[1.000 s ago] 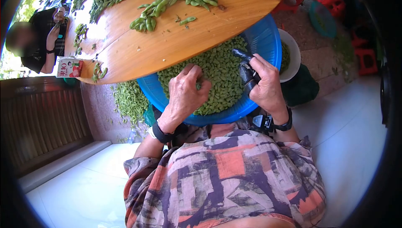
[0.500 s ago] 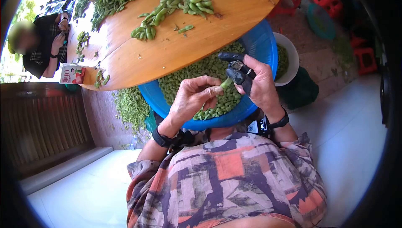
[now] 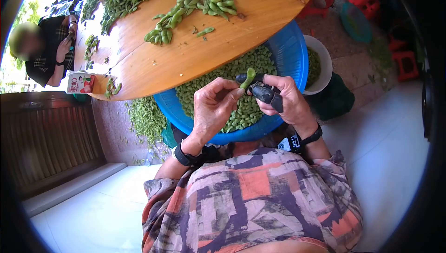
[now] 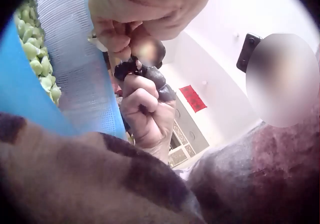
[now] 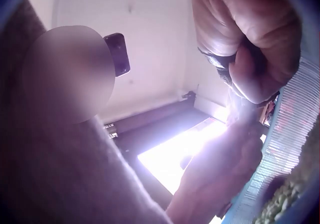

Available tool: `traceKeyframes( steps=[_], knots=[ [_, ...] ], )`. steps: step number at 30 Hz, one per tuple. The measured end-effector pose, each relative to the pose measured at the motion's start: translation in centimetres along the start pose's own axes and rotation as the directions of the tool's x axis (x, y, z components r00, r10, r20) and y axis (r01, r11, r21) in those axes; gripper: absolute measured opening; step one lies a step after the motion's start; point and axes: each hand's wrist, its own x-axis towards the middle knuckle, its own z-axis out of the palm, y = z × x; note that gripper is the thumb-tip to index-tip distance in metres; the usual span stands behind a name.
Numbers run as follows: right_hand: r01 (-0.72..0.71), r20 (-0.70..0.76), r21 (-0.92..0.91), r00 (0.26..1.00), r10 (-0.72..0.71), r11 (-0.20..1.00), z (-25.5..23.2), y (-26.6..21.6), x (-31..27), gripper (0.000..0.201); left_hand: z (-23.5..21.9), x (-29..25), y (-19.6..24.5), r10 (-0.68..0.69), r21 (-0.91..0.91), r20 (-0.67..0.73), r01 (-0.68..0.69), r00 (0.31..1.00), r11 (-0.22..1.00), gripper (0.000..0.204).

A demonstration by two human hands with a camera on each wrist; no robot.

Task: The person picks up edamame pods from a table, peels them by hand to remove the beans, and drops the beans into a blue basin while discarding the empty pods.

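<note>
In the head view my left hand (image 3: 213, 102) pinches the lower end of a green edamame pod (image 3: 250, 76) between thumb and forefinger. My right hand (image 3: 289, 100) meets it from the other side, black coverings (image 3: 269, 96) on its thumb and forefinger, which close about the pod. Both hands are above a blue plastic basin (image 3: 297, 62) filled with shelled green beans (image 3: 255, 62). In the left wrist view the right hand (image 4: 147, 108) has its other fingers curled in, and the pod is mostly hidden there.
A wooden table (image 3: 260, 18) overhangs the basin's far side, with heaps of edamame pods (image 3: 179, 9) and a small carton (image 3: 80, 82) on it. Empty-looking husks (image 3: 146, 118) lie on the floor at left. A white bucket (image 3: 327, 67) stands at right. Across the table sits another person (image 3: 49, 51).
My left hand has come up from over the beans, bringing a pod to the right hand. The pod now points more upward, and the right thumb and forefinger have closed in on it.
</note>
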Motion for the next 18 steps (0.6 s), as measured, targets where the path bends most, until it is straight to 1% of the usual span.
traceKeyframes(
  steps=[2, 3, 4, 5, 6, 7, 8, 9, 11, 12, 13, 14, 15, 16, 17, 18],
  knots=[
    [0.058, -0.020, -0.122, 0.998, -0.061, 0.991, 0.3, -0.1, 0.0, 0.018, 0.0, 0.0, -0.1, 0.043, 0.079, 0.015, -0.044, 0.999, 0.996, 0.004],
    [0.056, -0.023, -0.121, 0.998, -0.060, 0.991, 0.3, 0.0, 0.0, 0.018, -0.2, 0.0, -0.1, 0.040, 0.079, 0.017, -0.042, 0.999, 0.996, 0.004],
    [0.053, -0.027, -0.090, 0.998, -0.055, 0.995, 0.4, 0.1, 0.0, 0.019, -0.6, 0.0, -0.2, -0.067, -0.117, 0.093, 0.078, 0.993, 0.990, 0.004],
    [0.048, -0.030, -0.059, 0.998, -0.050, 0.997, 0.4, 0.2, 0.0, 0.020, -0.8, 0.0, -0.3, -0.156, -0.298, 0.185, 0.207, 0.970, 0.932, 0.009],
    [0.046, -0.030, -0.058, 0.998, -0.048, 0.997, 0.1, 0.5, 0.0, 0.020, -0.8, 0.0, -0.8, -0.159, -0.298, 0.184, 0.209, 0.970, 0.931, 0.009],
    [-0.002, 0.044, 0.123, 0.999, -0.003, 0.992, -0.3, 0.8, 0.1, 0.021, -0.9, 0.1, -1.5, -0.184, -0.438, 0.284, 0.298, 0.941, 0.848, 0.013],
    [-0.062, 0.123, 0.296, 0.992, 0.027, 0.953, -0.6, 1.0, 0.1, 0.023, -0.9, 0.2, -2.1, -0.189, -0.554, 0.385, 0.390, 0.903, 0.736, 0.017],
    [-0.064, 0.121, 0.297, 0.992, 0.028, 0.953, -0.7, 1.0, 0.0, 0.023, -0.9, 0.3, -2.5, -0.173, -0.642, 0.482, 0.480, 0.859, 0.598, 0.021],
    [-0.101, 0.126, 0.314, 0.990, 0.064, 0.944, -0.7, 0.7, -0.2, 0.022, -0.9, 0.3, -2.4, -0.191, -0.631, 0.475, 0.484, 0.859, 0.607, 0.020],
    [-0.101, 0.127, 0.312, 0.990, 0.064, 0.945, -0.4, 0.5, -0.2, 0.022, -0.8, 0.3, -2.2, -0.206, -0.619, 0.468, 0.485, 0.860, 0.618, 0.020],
    [-0.027, 0.028, 0.072, 0.999, 0.025, 0.997, 0.0, 0.3, -0.3, 0.020, -0.8, 0.3, -1.8, -0.203, -0.620, 0.466, 0.481, 0.861, 0.620, 0.020],
    [0.030, -0.057, -0.178, 0.998, -0.040, 0.984, 0.4, 0.0, -0.4, 0.018, -0.9, 0.3, -1.3, -0.220, -0.516, 0.414, 0.426, 0.883, 0.743, 0.017],
    [0.034, -0.049, -0.179, 0.998, -0.044, 0.983, 0.7, -0.2, -0.6, 0.018, -1.0, 0.2, -1.0, -0.226, -0.391, 0.357, 0.365, 0.907, 0.845, 0.016],
    [0.000, -0.075, -0.266, 0.997, -0.021, 0.964, 1.1, -0.5, -0.5, 0.015, -1.2, 0.2, -0.9, -0.219, -0.390, 0.345, 0.352, 0.913, 0.851, 0.016],
    [-0.034, -0.104, -0.349, 0.995, -0.002, 0.936, 1.4, -0.6, -0.5, 0.012, -1.3, 0.2, -0.9, -0.148, -0.072, 0.267, 0.173, 0.952, 0.982, 0.015],
    [-0.021, -0.113, -0.391, 0.993, -0.025, 0.920, 1.4, -0.2, -0.5, 0.009, -1.4, 0.1, -0.9, -0.052, 0.272, 0.211, -0.008, 0.976, 0.962, 0.016]
  ],
)
